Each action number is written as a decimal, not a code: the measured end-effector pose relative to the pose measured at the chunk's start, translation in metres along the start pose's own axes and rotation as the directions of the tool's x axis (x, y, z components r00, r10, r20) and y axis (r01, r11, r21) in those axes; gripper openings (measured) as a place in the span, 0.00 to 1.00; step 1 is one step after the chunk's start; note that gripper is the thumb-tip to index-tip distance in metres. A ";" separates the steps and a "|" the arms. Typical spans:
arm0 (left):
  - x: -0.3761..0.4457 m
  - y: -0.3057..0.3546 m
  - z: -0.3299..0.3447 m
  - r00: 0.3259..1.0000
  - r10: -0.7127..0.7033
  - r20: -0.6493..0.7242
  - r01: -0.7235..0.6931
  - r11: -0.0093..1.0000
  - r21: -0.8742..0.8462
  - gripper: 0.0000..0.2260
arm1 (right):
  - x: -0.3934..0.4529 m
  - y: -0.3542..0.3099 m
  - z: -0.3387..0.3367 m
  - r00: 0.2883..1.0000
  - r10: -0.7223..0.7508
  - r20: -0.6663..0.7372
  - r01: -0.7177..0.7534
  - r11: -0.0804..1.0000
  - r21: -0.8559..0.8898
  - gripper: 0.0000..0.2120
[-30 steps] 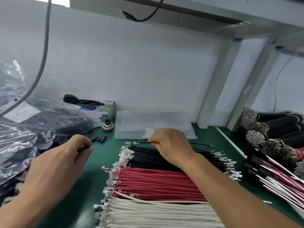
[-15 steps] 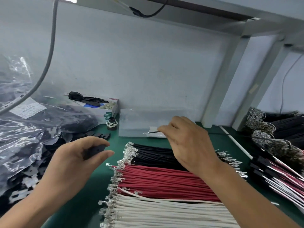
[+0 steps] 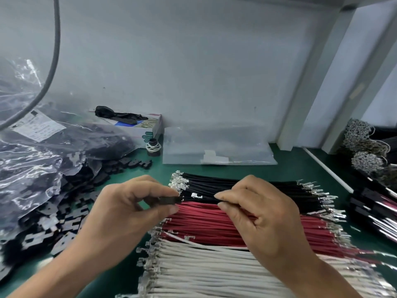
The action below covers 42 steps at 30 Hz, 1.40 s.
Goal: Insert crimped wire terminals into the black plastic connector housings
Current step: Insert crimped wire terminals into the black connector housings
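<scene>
A green tabletop [image 3: 285, 168] runs back to a pale grey wall [image 3: 193, 72], with grey posts [image 3: 318, 87] at the far right. At far left a grey cable [image 3: 56, 39] hangs over clear bags [image 3: 32, 160] of black housings, and loose housings [image 3: 71, 211] spill from them toward the near left. Behind them sit a small box [image 3: 150, 127] with a black cloth on it, a small black spool [image 3: 153, 146], and a flat clear bag [image 3: 219, 147] against the wall. The left hand [image 3: 126, 214] pinches one black housing [image 3: 165, 200] between thumb and fingers; its long axis lies left to right, its open end facing right. Just right of it, apart from it, a silver terminal [image 3: 196, 195] points left at the housing, on a black wire [image 3: 207, 196] pinched in the grip of the right hand [image 3: 260, 216] and lying nearly level, left to right. Under both hands lie rows of wires, all running left to right: black ones [image 3: 214, 183] farthest, red ones [image 3: 204, 220] in the middle, white ones [image 3: 204, 267] nearest. At far right lie more bundles [image 3: 369, 168] of wires.
</scene>
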<state>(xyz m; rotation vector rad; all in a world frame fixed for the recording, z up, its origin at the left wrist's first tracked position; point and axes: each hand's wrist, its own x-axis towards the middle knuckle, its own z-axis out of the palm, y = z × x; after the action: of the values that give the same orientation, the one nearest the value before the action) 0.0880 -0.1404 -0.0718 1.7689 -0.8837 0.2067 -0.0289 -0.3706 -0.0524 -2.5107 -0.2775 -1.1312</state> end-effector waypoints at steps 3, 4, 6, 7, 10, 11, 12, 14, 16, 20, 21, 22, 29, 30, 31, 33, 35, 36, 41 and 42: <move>-0.001 0.003 0.001 1.000 0.006 0.003 -0.006 1.000 0.002 0.10 | 0.000 -0.004 0.002 1.000 -0.008 -0.011 0.008 1.000 0.025 0.04; -0.001 0.004 0.002 1.000 0.003 0.008 -0.003 1.000 -0.004 0.10 | 0.000 -0.006 0.002 1.000 -0.011 -0.016 0.011 1.000 0.028 0.04; -0.002 0.003 0.003 1.000 -0.009 0.014 0.009 1.000 -0.016 0.10 | 0.000 -0.008 0.003 1.000 -0.009 -0.017 0.010 0.999 0.041 0.04; -0.002 0.003 0.004 1.000 -0.014 0.018 0.015 1.000 -0.027 0.10 | 0.000 -0.009 0.003 1.000 -0.006 -0.018 0.007 0.999 0.044 0.05; -0.003 0.003 0.004 0.999 -0.042 0.034 0.044 0.996 -0.072 0.11 | 0.000 -0.009 0.002 1.000 0.010 -0.029 -0.008 0.999 0.052 0.05; -0.003 0.003 0.004 0.998 -0.047 0.038 0.050 0.995 -0.082 0.11 | -0.001 -0.008 0.002 0.999 0.018 -0.030 -0.016 0.998 0.062 0.05; -0.003 0.003 0.004 0.998 -0.050 0.044 0.054 0.994 -0.092 0.10 | -0.001 -0.008 0.002 0.999 0.025 -0.029 -0.023 0.997 0.071 0.05; -0.004 0.006 0.004 0.997 -0.052 0.052 0.058 0.992 -0.112 0.08 | -0.001 -0.008 0.002 0.999 0.036 -0.036 -0.033 0.996 0.083 0.04; -0.004 0.008 0.005 0.997 -0.055 0.053 0.061 0.991 -0.118 0.07 | -0.001 -0.009 0.002 0.998 0.049 -0.040 -0.045 0.994 0.098 0.04; -0.004 0.012 0.007 0.996 -0.069 0.048 0.075 0.990 -0.123 0.09 | 0.000 -0.008 0.002 0.995 0.098 -0.030 -0.092 0.985 0.145 0.03; -0.004 0.012 0.008 0.996 -0.073 0.048 0.079 0.989 -0.124 0.09 | -0.001 -0.007 0.002 0.993 0.118 -0.027 -0.112 0.979 0.170 0.02; -0.004 0.012 0.008 0.996 -0.075 0.048 0.081 0.989 -0.123 0.08 | -0.001 -0.007 0.003 0.991 0.136 -0.019 -0.129 0.971 0.200 0.02; -0.004 0.013 0.008 0.996 -0.044 0.072 0.050 0.995 -0.088 0.09 | 0.000 -0.008 0.004 0.987 0.115 0.115 -0.139 0.964 0.228 0.02; -0.004 0.013 0.007 0.996 -0.041 0.076 0.048 0.995 -0.088 0.09 | 0.000 -0.007 0.004 0.982 0.133 0.133 -0.165 0.951 0.262 0.02; -0.004 0.014 0.007 0.996 -0.039 0.079 0.046 0.995 -0.088 0.10 | 0.000 -0.007 0.005 0.977 0.156 0.147 -0.194 0.935 0.297 0.03; -0.005 0.014 0.008 0.996 -0.029 0.081 0.035 0.997 -0.074 0.10 | -0.001 -0.007 0.008 0.968 0.190 0.164 -0.238 0.903 0.359 0.06; -0.005 0.014 0.008 0.996 -0.017 0.087 0.020 0.999 -0.037 0.10 | -0.001 -0.009 0.010 0.966 0.196 0.170 -0.248 0.890 0.383 0.07; -0.005 0.015 0.008 0.996 -0.015 0.092 0.018 0.999 -0.029 0.10 | -0.001 -0.009 0.011 0.966 0.192 0.170 -0.245 0.889 0.387 0.07; -0.005 0.017 0.005 0.994 -0.005 0.112 0.011 0.998 -0.062 0.09 | -0.002 -0.009 0.009 0.968 0.193 0.162 -0.241 0.897 0.371 0.06; -0.005 0.017 0.005 0.994 -0.007 0.112 0.014 0.998 -0.058 0.09 | -0.002 -0.010 0.009 0.970 0.189 0.156 -0.235 0.899 0.371 0.05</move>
<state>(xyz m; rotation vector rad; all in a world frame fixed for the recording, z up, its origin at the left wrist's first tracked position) 0.0715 -0.1449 -0.0637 1.7436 -0.9507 0.0744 -0.0277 -0.3579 -0.0565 -2.1923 -0.2247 -0.7587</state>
